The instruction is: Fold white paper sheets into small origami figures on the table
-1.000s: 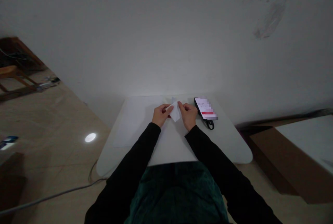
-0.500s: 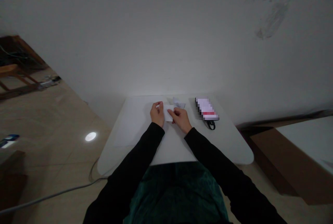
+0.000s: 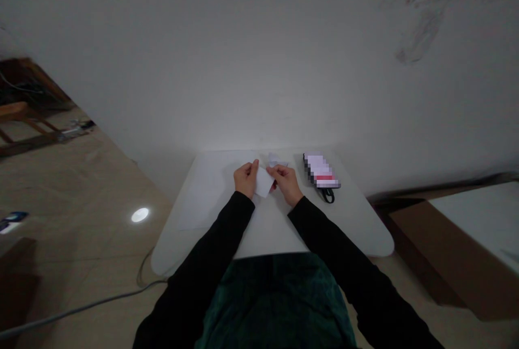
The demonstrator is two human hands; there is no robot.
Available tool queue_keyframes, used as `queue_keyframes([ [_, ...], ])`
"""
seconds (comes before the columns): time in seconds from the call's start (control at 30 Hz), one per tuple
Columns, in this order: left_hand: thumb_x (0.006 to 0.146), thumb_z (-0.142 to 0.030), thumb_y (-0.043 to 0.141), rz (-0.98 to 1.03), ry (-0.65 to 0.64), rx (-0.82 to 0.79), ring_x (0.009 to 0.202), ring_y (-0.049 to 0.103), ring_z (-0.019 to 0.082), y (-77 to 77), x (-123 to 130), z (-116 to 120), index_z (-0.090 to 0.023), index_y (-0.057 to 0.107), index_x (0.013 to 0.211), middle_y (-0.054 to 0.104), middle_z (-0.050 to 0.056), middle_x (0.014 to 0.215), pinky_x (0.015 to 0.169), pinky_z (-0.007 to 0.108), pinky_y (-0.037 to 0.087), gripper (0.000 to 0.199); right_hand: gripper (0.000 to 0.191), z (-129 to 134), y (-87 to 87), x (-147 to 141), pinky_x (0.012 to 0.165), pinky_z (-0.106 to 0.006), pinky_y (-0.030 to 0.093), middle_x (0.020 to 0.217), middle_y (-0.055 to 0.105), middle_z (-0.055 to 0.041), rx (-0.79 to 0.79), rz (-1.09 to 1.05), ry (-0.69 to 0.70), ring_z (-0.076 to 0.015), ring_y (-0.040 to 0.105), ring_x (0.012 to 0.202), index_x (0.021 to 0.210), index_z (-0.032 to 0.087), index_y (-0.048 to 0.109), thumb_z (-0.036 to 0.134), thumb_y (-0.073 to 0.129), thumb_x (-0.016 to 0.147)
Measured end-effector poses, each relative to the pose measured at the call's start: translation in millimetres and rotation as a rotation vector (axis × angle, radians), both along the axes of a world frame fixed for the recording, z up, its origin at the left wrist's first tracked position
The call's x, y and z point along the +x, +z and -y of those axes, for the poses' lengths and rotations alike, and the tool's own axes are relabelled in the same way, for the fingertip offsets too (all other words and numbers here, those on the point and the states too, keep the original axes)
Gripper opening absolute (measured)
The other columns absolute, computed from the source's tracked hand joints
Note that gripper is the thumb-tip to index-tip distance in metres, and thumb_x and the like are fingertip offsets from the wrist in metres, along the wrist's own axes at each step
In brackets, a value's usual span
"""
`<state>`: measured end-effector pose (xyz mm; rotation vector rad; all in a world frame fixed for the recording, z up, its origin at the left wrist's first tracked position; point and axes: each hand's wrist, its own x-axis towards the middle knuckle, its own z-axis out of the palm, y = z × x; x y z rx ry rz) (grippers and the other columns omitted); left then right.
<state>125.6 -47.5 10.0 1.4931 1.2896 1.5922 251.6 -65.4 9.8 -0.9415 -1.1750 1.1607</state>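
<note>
A small white piece of paper (image 3: pixel 264 182) is held between my two hands above the table. My left hand (image 3: pixel 245 177) pinches its left side, with thumb and fingers closed. At the upper right corner, my right hand (image 3: pixel 285 181) grips the same paper between thumb and fingers. Just behind my right hand lies a folded or crumpled whitish scrap (image 3: pixel 277 159), partly covered by the fingers. A large white sheet (image 3: pixel 203 192) lies flat beneath and to the left of my left hand.
The white table (image 3: pixel 340 235) stands against a grey wall (image 3: pixel 259 68). To the right lies a phone (image 3: pixel 322 170) with a black strap (image 3: pixel 327 195). A cardboard box (image 3: pixel 450 252) is on the right, a grey cable (image 3: pixel 89 306) on the floor at left.
The small paper has turned and now sits tilted between my hands, with more of it showing. My right fingers have moved to its upper corner.
</note>
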Motion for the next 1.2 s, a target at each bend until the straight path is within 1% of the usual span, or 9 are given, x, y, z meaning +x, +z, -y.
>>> queue_keyframes([
  [0.23, 0.077, -0.048, 0.059, -0.05, -0.022, 0.008, 0.047, 0.037, 0.008, 4.3, -2.7, 1.6, -0.016, 0.055, 0.052, 0.041, -0.004, 0.048, 0.046, 0.022, 0.03, 0.04, 0.029, 0.1, -4.6, -0.7, 0.042, -0.024, 0.037, 0.059, 0.058, 0.0019, 0.025, 0.04, 0.043, -0.0105, 0.047, 0.046, 0.072, 0.017, 0.066, 0.046, 0.068, 0.068],
  [0.43, 0.074, -0.048, 0.06, 0.012, -0.08, -0.054, 0.043, 0.034, 0.008, 5.1, 1.9, 3.4, -0.016, 0.05, 0.046, 0.038, -0.004, 0.044, 0.041, 0.023, 0.025, 0.044, 0.022, 1.9, -7.3, -3.4, 0.048, -0.024, 0.036, 0.057, 0.055, 0.0028, -0.061, -0.083, -0.055, -0.0111, 0.047, 0.051, 0.064, 0.017, 0.064, 0.037, 0.071, 0.062],
  [0.6, 0.075, -0.048, 0.06, -0.003, -0.103, -0.062, 0.041, 0.03, 0.006, 4.1, 4.2, 3.6, -0.015, 0.046, 0.043, 0.033, -0.005, 0.042, 0.04, 0.022, 0.021, 0.048, 0.018, 4.1, -4.9, -7.3, 0.05, -0.023, 0.033, 0.054, 0.051, 0.0038, -0.011, -0.077, -0.15, -0.0101, 0.045, 0.052, 0.056, 0.016, 0.06, 0.031, 0.07, 0.061],
  [0.67, 0.073, -0.049, 0.062, 0.026, -0.102, -0.066, 0.042, 0.035, 0.007, 3.2, 4.4, 2.8, -0.015, 0.054, 0.049, 0.04, -0.004, 0.044, 0.04, 0.021, 0.024, 0.043, 0.018, 4.1, -3.3, -6.6, 0.05, -0.023, 0.034, 0.056, 0.052, 0.0035, 0.02, -0.094, -0.197, -0.0101, 0.045, 0.053, 0.058, 0.016, 0.062, 0.032, 0.07, 0.062],
  [0.77, 0.068, -0.05, 0.068, 0.087, -0.109, -0.113, 0.043, 0.043, 0.008, 1.6, 3.7, 1.0, -0.014, 0.064, 0.067, 0.057, -0.001, 0.056, 0.039, 0.021, 0.03, 0.036, 0.021, 2.4, -1.9, -2.3, 0.047, -0.024, 0.034, 0.059, 0.054, 0.0025, 0.018, -0.147, -0.278, -0.0104, 0.046, 0.052, 0.063, 0.017, 0.063, 0.037, 0.069, 0.063],
  [0.83, 0.066, -0.05, 0.07, 0.1, -0.076, -0.122, 0.042, 0.044, 0.008, 0.7, 2.0, -0.5, -0.014, 0.064, 0.066, 0.059, -0.001, 0.057, 0.038, 0.021, 0.031, 0.037, 0.024, 0.3, -1.9, 1.5, 0.046, -0.024, 0.036, 0.06, 0.056, 0.0019, -0.008, -0.131, -0.21, -0.0113, 0.047, 0.051, 0.067, 0.017, 0.064, 0.04, 0.069, 0.063],
  [0.93, 0.064, -0.05, 0.071, 0.091, -0.053, -0.122, 0.04, 0.042, 0.007, 0.7, -2.4, -3.0, -0.014, 0.059, 0.055, 0.052, -0.003, 0.048, 0.037, 0.02, 0.03, 0.039, 0.026, -2.6, -2.8, 5.6, 0.043, -0.025, 0.039, 0.055, 0.053, 0.0025, -0.038, -0.036, -0.053, -0.0124, 0.048, 0.049, 0.065, 0.017, 0.062, 0.042, 0.068, 0.063],
  [1.07, 0.06, -0.051, 0.074, 0.093, -0.151, -0.157, 0.037, 0.039, 0.007, 3.5, -8.3, -5.9, -0.014, 0.055, 0.051, 0.047, -0.004, 0.043, 0.036, 0.019, 0.027, 0.042, 0.029, -3.2, -2.1, 7.4, 0.042, -0.024, 0.038, 0.052, 0.05, 0.0025, 0.006, 0.069, 0.008, -0.0119, 0.046, 0.048, 0.061, 0.018, 0.06, 0.046, 0.064, 0.068],
  [1.2, 0.057, -0.051, 0.076, 0.116, -0.161, -0.144, 0.038, 0.04, 0.007, 6.5, -11.9, -7.7, -0.014, 0.053, 0.049, 0.047, -0.004, 0.043, 0.036, 0.019, 0.027, 0.044, 0.037, -1.2, 0.1, 7.8, 0.043, -0.024, 0.038, 0.053, 0.05, 0.0013, 0.034, 0.087, 0.051, -0.0119, 0.046, 0.048, 0.061, 0.017, 0.061, 0.053, 0.062, 0.071],
])
